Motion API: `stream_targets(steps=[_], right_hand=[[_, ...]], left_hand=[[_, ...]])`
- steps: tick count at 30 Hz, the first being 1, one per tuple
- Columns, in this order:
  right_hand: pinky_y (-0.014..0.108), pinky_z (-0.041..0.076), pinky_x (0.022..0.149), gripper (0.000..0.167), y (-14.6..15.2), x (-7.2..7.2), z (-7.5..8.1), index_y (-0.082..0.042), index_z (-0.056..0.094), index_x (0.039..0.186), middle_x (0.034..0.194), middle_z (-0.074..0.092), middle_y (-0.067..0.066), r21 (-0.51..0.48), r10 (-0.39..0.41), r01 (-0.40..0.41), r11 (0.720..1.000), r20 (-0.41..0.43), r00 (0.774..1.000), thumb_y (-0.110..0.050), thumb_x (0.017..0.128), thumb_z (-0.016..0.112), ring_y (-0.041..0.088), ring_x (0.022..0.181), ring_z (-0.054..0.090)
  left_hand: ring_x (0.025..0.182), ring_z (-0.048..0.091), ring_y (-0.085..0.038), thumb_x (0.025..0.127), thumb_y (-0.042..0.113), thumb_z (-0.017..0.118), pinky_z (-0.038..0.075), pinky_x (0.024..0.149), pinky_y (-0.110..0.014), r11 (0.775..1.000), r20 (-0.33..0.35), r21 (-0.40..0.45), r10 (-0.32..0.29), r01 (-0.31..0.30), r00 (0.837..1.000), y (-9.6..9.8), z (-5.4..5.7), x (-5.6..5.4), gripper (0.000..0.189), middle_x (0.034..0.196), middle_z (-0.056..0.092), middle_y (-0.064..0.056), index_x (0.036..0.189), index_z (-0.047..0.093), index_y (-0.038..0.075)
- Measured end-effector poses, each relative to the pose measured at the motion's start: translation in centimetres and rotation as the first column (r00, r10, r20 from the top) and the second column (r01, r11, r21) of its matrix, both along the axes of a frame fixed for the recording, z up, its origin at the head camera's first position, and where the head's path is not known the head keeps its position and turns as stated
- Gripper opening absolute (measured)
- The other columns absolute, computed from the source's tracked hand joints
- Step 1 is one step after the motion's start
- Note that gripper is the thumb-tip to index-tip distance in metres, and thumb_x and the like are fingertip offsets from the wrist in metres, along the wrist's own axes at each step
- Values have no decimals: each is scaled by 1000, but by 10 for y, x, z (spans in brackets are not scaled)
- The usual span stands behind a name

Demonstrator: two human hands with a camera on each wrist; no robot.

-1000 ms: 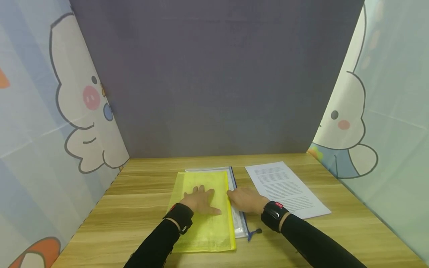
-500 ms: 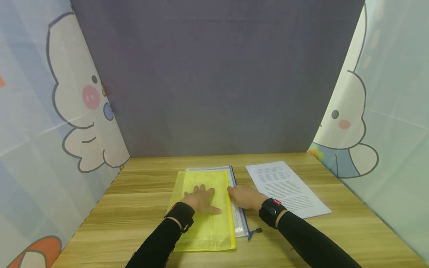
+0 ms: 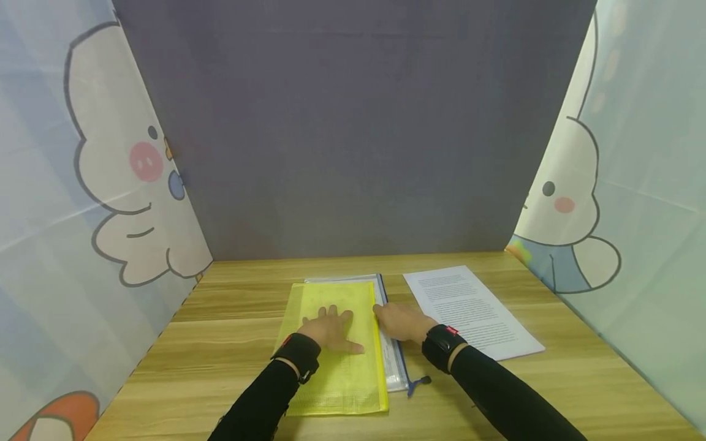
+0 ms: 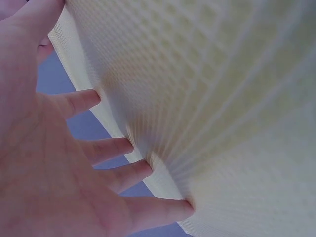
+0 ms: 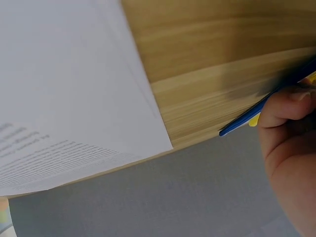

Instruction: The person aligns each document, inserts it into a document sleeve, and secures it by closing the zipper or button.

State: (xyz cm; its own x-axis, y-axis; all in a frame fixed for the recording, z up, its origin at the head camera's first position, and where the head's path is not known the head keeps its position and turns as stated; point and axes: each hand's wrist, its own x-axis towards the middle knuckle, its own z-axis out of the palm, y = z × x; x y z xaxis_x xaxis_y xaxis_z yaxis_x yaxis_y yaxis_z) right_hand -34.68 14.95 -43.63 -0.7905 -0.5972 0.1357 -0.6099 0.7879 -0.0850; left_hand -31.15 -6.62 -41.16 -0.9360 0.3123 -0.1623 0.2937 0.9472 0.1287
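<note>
A yellow mesh zip folder point(image 3: 336, 389) lies flat on the table, with its zipper edge on the right. My left hand point(image 3: 328, 332) rests on it with fingers spread; the left wrist view shows those fingertips point(image 4: 143, 169) pressing into the mesh. At the folder's right zipper edge, my right hand point(image 3: 402, 321) has curled fingers and pinches there; the zipper pull itself is hidden by the fingers. Partly under the yellow folder is a clear zip folder point(image 3: 394, 370) with a blue zipper edge point(image 5: 247, 117), and its blue pull tab point(image 3: 416, 384) sticks out at the near corner.
Printed paper sheets point(image 3: 463, 306) lie to the right of the folders, close to my right wrist. The wood-grain table point(image 3: 220, 343) is bounded by a dark grey panel point(image 3: 353, 153) behind and cartoon-print curtains point(image 3: 651, 294) at the sides.
My right hand and forearm have shifted slightly away from me along the yellow folder's zipper edge. The left hand stays where it was on the folder.
</note>
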Motion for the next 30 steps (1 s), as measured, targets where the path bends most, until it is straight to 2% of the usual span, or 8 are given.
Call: stream_targets(steps=[5, 11, 17, 30], right_hand=[[32, 53, 64, 12, 1, -5, -2, -11, 58, 98, 75, 56, -1, -10, -2, 2, 1000, -11, 1000, -15, 105, 50, 12, 68, 58], [33, 52, 65, 13, -1, -4, 0, -11, 58, 98, 76, 57, 0, -21, -13, 13, 1000, 6, 1000, -16, 106, 50, 12, 69, 57], [33, 51, 67, 17, -2, -9, 0, -11, 59, 103, 79, 58, 0, 8, -65, 65, 998, 27, 998, -20, 108, 46, 12, 70, 56], [33, 50, 67, 16, -4, -19, 3, -11, 59, 105, 78, 56, 0, 31, -86, 86, 996, 20, 996, -20, 108, 45, 14, 70, 54]], left_hand=[[146, 28, -49, 79, 75, 69, 27, 103, -80, 1000, 1, 6, -2, 2, 1000, 0, 2, 0, 99, 158, 34, -23, 156, 40, 21], [146, 28, -50, 79, 75, 70, 26, 103, -81, 1000, 3, 11, 0, 0, 1000, -1, 1, 1, 98, 158, 34, -23, 155, 40, 21], [145, 29, -49, 79, 74, 70, 26, 104, -80, 1000, -1, 5, -2, 2, 1000, 0, 2, 2, 97, 157, 35, -23, 155, 41, 21], [145, 30, -48, 80, 74, 70, 26, 104, -80, 1000, 5, -4, 1, -1, 1000, 1, 5, 3, 96, 155, 36, -22, 154, 41, 20]])
